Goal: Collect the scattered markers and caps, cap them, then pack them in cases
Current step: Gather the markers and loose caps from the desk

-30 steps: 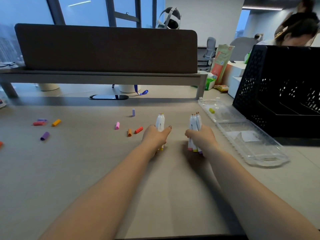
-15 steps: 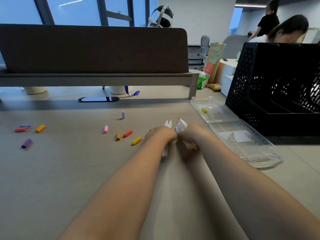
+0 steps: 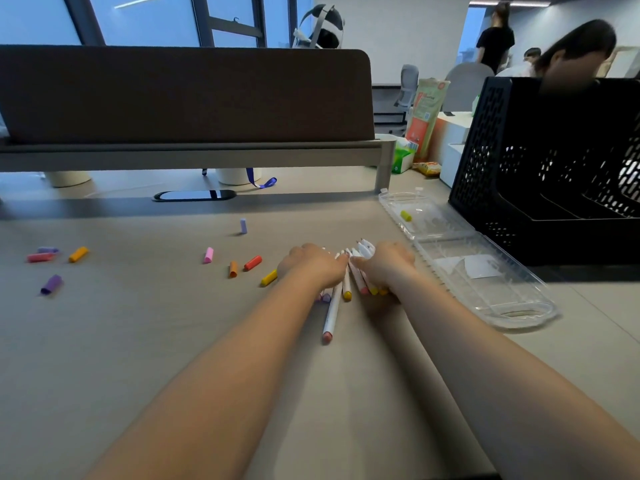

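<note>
Several white uncapped markers (image 3: pixel 347 284) lie in a loose fan on the desk, coloured ends toward me. My left hand (image 3: pixel 311 265) is curled over the left part of the pile; my right hand (image 3: pixel 384 263) grips the right bunch, whose tips stick out beyond it. One marker (image 3: pixel 330 315) lies slid out toward me. Loose caps sit to the left: yellow (image 3: pixel 268 278), red (image 3: pixel 252 263), orange (image 3: pixel 233 269), pink (image 3: pixel 208 255), lavender (image 3: pixel 243 226). Farther left lie a purple cap (image 3: pixel 51 284) and several more (image 3: pixel 78 254). An open clear case (image 3: pixel 512 306) lies to the right with a yellow cap (image 3: pixel 406 215) in it.
A black perforated crate (image 3: pixel 491 161) stands behind the case at the right. A dark divider panel (image 3: pixel 187 95) on a grey shelf runs across the back of the desk. People are beyond the crate at the far right.
Both hands held bunches of markers upright and apart; they came together and lowered the markers flat onto the desk. One marker has slid out toward me. The yellow cap now shows beside my left hand.
</note>
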